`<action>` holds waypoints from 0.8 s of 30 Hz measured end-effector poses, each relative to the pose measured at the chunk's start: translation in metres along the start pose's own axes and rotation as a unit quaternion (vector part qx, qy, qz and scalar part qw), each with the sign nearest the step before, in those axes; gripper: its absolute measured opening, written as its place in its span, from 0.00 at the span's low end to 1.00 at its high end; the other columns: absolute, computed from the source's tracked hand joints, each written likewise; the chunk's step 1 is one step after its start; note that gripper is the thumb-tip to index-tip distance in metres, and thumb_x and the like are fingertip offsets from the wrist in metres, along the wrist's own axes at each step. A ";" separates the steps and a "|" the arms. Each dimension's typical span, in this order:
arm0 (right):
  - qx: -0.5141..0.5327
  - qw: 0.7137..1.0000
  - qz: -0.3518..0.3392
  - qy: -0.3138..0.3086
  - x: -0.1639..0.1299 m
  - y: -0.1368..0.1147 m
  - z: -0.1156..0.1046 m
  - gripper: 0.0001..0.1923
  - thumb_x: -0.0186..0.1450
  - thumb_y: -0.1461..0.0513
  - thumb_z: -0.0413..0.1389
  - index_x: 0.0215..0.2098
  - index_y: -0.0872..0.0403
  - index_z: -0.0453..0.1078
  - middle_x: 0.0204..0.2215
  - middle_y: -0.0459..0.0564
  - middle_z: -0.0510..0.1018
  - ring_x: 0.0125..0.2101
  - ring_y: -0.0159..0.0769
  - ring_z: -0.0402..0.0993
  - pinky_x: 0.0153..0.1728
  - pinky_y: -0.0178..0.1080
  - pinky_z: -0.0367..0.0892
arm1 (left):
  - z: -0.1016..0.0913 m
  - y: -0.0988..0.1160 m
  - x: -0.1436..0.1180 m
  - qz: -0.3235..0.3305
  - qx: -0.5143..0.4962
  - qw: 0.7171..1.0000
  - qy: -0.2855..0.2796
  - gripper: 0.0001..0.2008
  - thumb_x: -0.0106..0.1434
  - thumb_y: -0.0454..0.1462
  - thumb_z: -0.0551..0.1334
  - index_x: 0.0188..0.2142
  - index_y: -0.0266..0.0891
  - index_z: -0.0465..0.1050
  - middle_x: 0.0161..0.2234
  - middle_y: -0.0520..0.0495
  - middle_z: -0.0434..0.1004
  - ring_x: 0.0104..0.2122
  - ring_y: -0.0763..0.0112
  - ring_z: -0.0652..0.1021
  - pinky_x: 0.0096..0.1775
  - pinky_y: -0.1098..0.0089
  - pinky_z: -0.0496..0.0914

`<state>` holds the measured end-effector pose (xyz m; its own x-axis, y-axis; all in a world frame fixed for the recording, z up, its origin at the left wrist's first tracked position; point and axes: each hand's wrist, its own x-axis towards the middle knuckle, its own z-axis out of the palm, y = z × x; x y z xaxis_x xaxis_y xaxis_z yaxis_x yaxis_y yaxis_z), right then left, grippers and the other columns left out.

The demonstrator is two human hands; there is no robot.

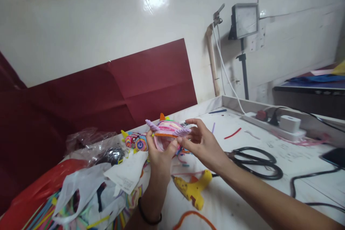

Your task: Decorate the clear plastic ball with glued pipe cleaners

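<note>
A colourful pipe-cleaner craft piece (167, 128) is held up between both hands over the table. It has pink and white stripes, an orange edge, a hollow pale pink underside and a twisted lilac horn at each side. My left hand (160, 156) grips its left and lower side, thumb along the front edge. At the right horn, the thumb and fingers of my right hand (202, 143) close on the piece. Behind it sits another craft figure (136, 141) with coiled blue and pink rounds. Below my hands lies a yellow glue gun (194, 188).
Black-handled scissors (258, 161) lie to the right. A power strip (272, 125) with plugs and cables runs along the table's raised rim. Plastic bags (81, 187), a white paper (128, 172) and many pipe cleaners crowd the left. An orange pipe cleaner (194, 214) lies in front.
</note>
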<state>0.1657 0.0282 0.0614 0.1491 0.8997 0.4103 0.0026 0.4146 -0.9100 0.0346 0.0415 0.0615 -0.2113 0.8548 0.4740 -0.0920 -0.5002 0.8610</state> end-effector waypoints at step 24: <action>-0.091 0.989 -0.014 -0.119 0.010 0.002 -0.002 0.30 0.58 0.54 0.64 0.55 0.52 0.62 0.31 0.48 0.81 0.35 0.42 0.81 0.37 0.41 0.72 | -0.026 -0.019 -0.009 -0.038 0.022 0.997 0.057 0.35 0.51 0.43 0.73 0.55 0.47 0.61 0.51 0.47 0.72 0.50 0.64 0.76 0.51 0.66 0.70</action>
<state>0.1689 0.0374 0.0633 -0.0907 0.9035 0.4188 0.1845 0.4285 -0.8845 0.0128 0.0399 0.0358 -0.3157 0.8671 0.3853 -0.0694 -0.4260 0.9020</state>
